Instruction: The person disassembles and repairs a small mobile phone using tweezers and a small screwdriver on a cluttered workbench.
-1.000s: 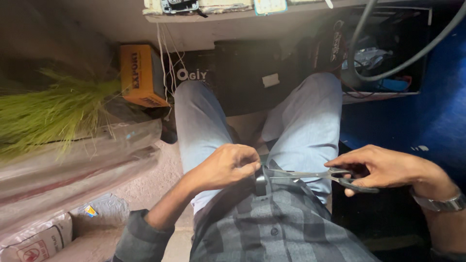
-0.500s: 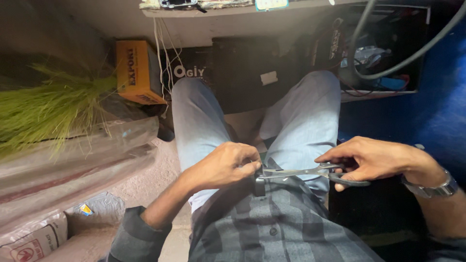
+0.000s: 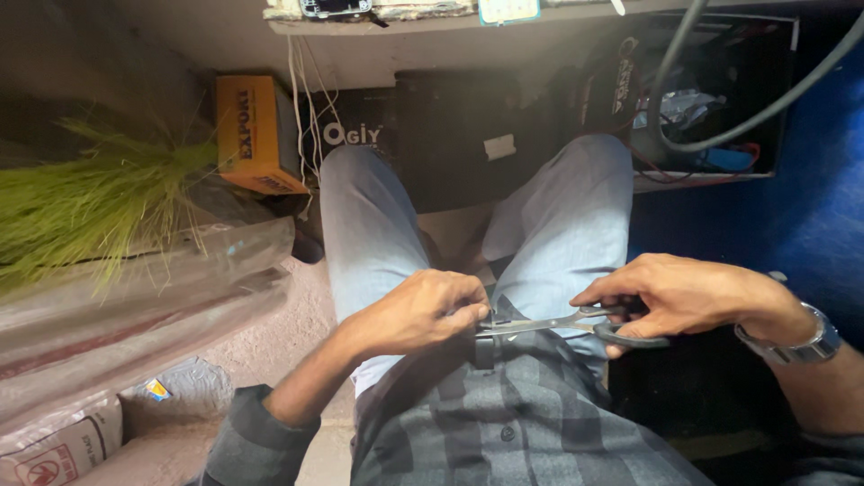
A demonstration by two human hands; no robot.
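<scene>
Seen from above, seated, lap in centre. Left hand [image 3: 423, 310] curled over the waist, fingertips pressed together, pinching smth small at the scissor tips; the pinched item too small to tell. Right hand [image 3: 670, 292] closed round the dark handles of a pair of scissors [image 3: 558, 324], fingers through the loops, thumb on top. Scissors lying roughly level across the lap, left to right, blades pointing left toward the left hand, blades nearly together, tips touching the left fingertips just above a dark belt buckle [image 3: 483, 346].

Grey checked shirt [image 3: 504, 423] near, hem just below the scissors. Light blue trousers [image 3: 378, 225] running far from the waist, knees apart. Metal wristwatch [image 3: 796, 337] on the right wrist, near right.

Far left: bundle of green grass-like stalks [image 3: 81, 202] lying across clear plastic sheeting [image 3: 135, 306]. Orange carton [image 3: 256, 135] far, just left of the left knee. Black box [image 3: 468, 135] btwn the knees, far side, under a desk edge [image 3: 378, 22]. White cords [image 3: 299, 99] hanging beside the carton. Grey cable [image 3: 711, 144] looping far right, in front of an open black compartment. Printed sack [image 3: 54, 445] near left corner, on the floor.
</scene>
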